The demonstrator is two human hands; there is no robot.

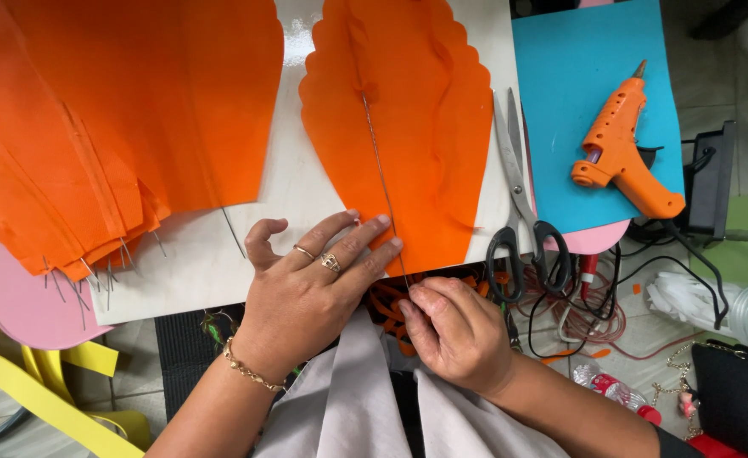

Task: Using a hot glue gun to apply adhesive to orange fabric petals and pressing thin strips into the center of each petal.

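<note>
White bench (297, 182), near edge: a thin wire (380, 170) runs lengthwise down an orange paper petal (408, 127), its lower end pinched in the right hand (454, 331). Just left, the left hand (306, 293) lies flat, fingers spread, pressing the petal's base; scissors (522, 220) rest right.

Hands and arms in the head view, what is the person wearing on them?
The left hand carries two gold-coloured rings, a plain band on one finger and a decorated one on the next, plus a gold-coloured chain bracelet at the wrist. The right hand shows no jewellery. Both forearms are bare, with no sleeves in view.
</note>
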